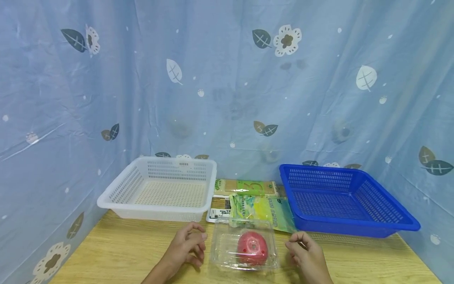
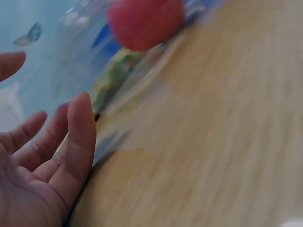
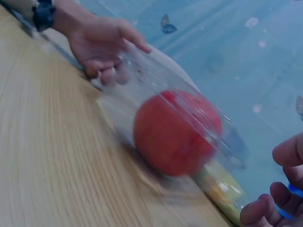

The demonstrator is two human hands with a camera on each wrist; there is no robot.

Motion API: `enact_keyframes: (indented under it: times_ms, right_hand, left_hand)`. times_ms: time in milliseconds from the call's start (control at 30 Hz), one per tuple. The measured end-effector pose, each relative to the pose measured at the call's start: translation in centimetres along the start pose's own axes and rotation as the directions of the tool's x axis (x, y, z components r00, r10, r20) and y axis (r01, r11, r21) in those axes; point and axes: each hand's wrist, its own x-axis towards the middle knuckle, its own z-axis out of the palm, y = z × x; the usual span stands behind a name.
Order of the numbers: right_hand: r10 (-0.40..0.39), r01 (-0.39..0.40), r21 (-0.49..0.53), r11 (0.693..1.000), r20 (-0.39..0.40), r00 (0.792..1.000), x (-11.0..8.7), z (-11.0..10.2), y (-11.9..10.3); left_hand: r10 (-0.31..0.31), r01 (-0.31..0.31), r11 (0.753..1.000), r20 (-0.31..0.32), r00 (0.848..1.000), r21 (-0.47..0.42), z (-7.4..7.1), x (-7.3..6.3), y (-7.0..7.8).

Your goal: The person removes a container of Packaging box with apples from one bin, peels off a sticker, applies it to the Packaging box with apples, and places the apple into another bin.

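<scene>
A clear plastic box [image 1: 221,246] lies on the table in front of me, with a red, round, apple-like thing [image 1: 252,249] inside it, right of its middle. To the left of the box hovers my left hand [image 1: 188,245], its fingers loosely bent with nothing between them. My right hand [image 1: 307,255] is at the box's other side, also apart from it, fingers relaxed and holding nothing. In the right wrist view the red thing [image 3: 175,135] shows large through the plastic, with the left hand [image 3: 102,45] beyond it. The left wrist view is blurred.
A white basket [image 1: 159,213] stands at the back left and a blue basket [image 1: 354,228] at the back right. Between them lie flat packets: a green-and-yellow bag [image 1: 262,209], a brown-and-green pack [image 1: 244,187] and a white pack [image 1: 217,205]. A blue curtain [image 1: 230,98] hangs behind.
</scene>
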Motion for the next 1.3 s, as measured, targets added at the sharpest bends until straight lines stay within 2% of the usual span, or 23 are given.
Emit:
enact_keyframes:
  times_ms: [67,167,333,467,533,633,700,867,933,1233,1300]
  right_hand:
    - [-0.020,0.020,-0.013,1.000,-0.013,1.000,-0.1,-0.8,0.2]
    - [-0.045,0.042,-0.058,0.997,-0.041,0.998,0.1,-2.2,0.4]
    - [-0.058,0.042,-0.165,0.985,-0.095,0.994,0.8,-4.4,0.7]
    - [-0.096,0.066,-0.247,0.967,-0.112,0.989,1.2,-5.6,1.0]
    - [-0.182,0.132,-0.357,0.925,-0.110,0.977,1.4,-6.0,1.4]
    - [-0.306,0.223,-0.529,0.819,-0.074,0.949,1.7,-6.7,2.0]
    - [-0.344,0.255,-0.606,0.754,-0.032,0.938,1.9,-7.2,2.4]
    - [-0.239,0.211,-0.683,0.699,0.055,0.970,2.5,-7.9,2.9]
    - [-0.228,0.210,-0.711,0.672,0.072,0.971,2.6,-7.9,3.1]
    - [-0.310,0.294,-0.764,0.574,0.130,0.942,3.0,-7.8,3.8]
    - [-0.314,0.300,-0.765,0.570,0.135,0.940,2.9,-7.7,3.8]
  left_hand:
    - [-0.008,0.008,1.000,0.036,0.999,0.006,0.6,0.0,-0.3]
    - [-0.009,0.007,1.000,0.051,0.999,0.029,1.3,0.1,-0.6]
    - [-0.003,0.001,0.999,0.028,1.000,0.052,1.8,0.3,-0.7]
    - [0.025,-0.025,0.998,-0.004,1.000,0.050,2.0,0.6,-0.8]
    - [0.046,-0.045,0.998,-0.023,0.999,0.051,2.1,0.8,-0.9]
    - [0.080,-0.078,0.996,-0.042,0.996,0.043,2.5,1.1,-1.1]
    - [0.092,-0.090,0.995,-0.050,0.995,0.034,2.7,1.3,-1.2]
    - [0.099,-0.099,0.995,-0.059,0.993,-0.005,3.1,1.5,-1.4]
    - [0.099,-0.100,0.995,-0.062,0.993,-0.015,3.1,1.4,-1.4]
    - [0.091,-0.093,0.995,-0.061,0.994,-0.032,3.2,1.4,-1.3]
    - [0.088,-0.090,0.995,-0.062,0.994,-0.034,3.3,1.3,-1.3]
